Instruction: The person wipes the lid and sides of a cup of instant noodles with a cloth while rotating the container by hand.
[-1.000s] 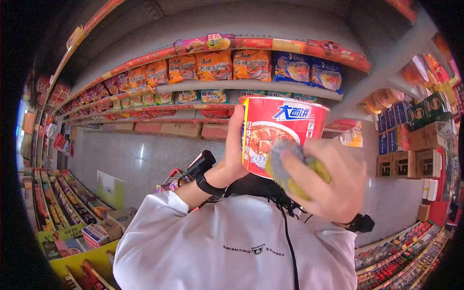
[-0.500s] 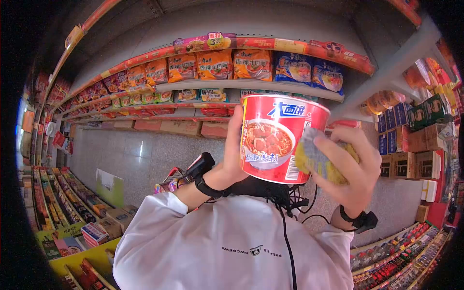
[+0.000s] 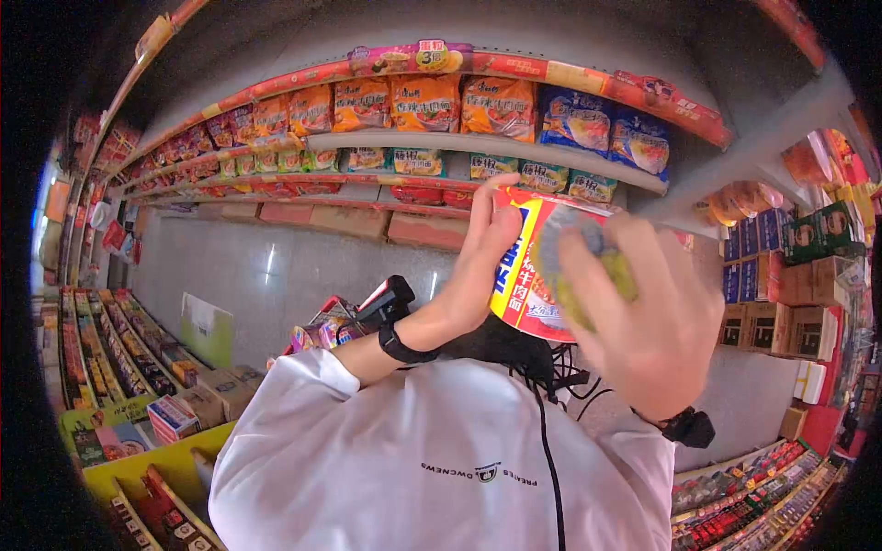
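Observation:
A red and yellow instant noodle cup [image 3: 526,286] is held up in front of my chest, tilted. My left hand [image 3: 480,266] is closed around its left side, the thumb near the rim. On the other side, my right hand [image 3: 648,308] grips a crumpled yellow and grey cloth [image 3: 614,268] that lies against the cup's printed wall. Motion blurs the cloth and right fingers. Much of the cup's front picture is hidden behind them.
Ahead, shelves hold orange noodle packs [image 3: 424,103] and blue noodle packs [image 3: 576,119]. Cardboard boxes [image 3: 767,321] are stacked at right. A shopping cart [image 3: 331,321] with packs stands beyond my left forearm. Low product racks [image 3: 119,358] line the left.
The cup has turned, bringing its yellow panel and side lettering into view. My right hand with the cloth has moved left across the cup's front. My left hand has shifted slightly right.

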{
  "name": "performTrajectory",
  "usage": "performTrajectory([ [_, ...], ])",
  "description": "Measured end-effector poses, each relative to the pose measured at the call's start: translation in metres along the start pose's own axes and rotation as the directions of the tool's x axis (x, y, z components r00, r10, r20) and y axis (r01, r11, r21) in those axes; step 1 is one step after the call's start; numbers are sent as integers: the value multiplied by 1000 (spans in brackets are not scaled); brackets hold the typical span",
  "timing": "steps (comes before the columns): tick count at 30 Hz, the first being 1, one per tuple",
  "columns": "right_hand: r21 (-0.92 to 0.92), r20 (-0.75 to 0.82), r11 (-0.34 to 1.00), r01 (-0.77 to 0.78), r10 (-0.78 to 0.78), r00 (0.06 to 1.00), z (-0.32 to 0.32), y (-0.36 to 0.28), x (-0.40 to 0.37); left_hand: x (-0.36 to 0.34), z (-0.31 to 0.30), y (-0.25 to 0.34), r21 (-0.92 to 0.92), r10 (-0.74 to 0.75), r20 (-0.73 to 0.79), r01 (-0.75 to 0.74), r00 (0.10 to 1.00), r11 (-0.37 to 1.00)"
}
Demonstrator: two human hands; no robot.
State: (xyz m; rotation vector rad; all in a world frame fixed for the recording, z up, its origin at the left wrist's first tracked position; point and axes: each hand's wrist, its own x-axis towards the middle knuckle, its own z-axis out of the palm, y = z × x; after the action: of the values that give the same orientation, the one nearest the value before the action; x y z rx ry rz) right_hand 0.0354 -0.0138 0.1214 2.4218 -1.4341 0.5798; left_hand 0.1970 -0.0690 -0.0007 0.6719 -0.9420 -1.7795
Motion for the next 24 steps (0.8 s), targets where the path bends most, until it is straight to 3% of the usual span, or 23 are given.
performTrajectory([
  [2, -62, 24, 998, 27, -25, 999, 5, -9, 1, 1, -2, 0, -8, 45, 27, -45, 999, 999],
  [3, -82, -57, 995, 54, -59, 997, 12, -13, 0, 3, -3, -1, -10, 45, 25, -44, 999, 999],
  [4, -81, -55, 995, 55, -59, 997, 20, -16, -3, 5, -6, -3, 92, 75, 15, -76, 997, 993],
  [6, -175, -155, 967, 183, -211, 965, 32, -19, -8, 7, -11, -5, 292, 136, 8, -133, 991, 947],
  [8, -183, -131, 962, 202, -228, 965, 29, -23, -15, 2, -3, 8, 242, 91, 44, -98, 995, 965],
  [10, -139, -109, 963, 231, -247, 963, 27, -25, -22, -1, 4, 10, 66, 41, 42, -44, 998, 997],
  [12, -149, -112, 956, 251, -268, 957, 23, -19, -29, 2, 0, 6, 133, 52, 32, -56, 998, 990],
  [14, -40, -75, 971, 234, -236, 969, 14, -13, -35, 7, -6, -4, -50, 5, -25, -6, 1000, 999],
  [16, -39, -41, 977, 208, -210, 977, 8, -5, -40, 8, -8, -4, -86, 3, 9, -2, 1000, 996],
  [22, 186, -138, 964, 189, -165, 977, 6, 24, -53, 3, 2, 11, -289, -126, 3, 121, 992, 949],
  [24, 219, -141, 961, 167, -139, 980, 2, 28, -50, 2, -2, 11, -305, -120, 73, 137, 990, 942],
])
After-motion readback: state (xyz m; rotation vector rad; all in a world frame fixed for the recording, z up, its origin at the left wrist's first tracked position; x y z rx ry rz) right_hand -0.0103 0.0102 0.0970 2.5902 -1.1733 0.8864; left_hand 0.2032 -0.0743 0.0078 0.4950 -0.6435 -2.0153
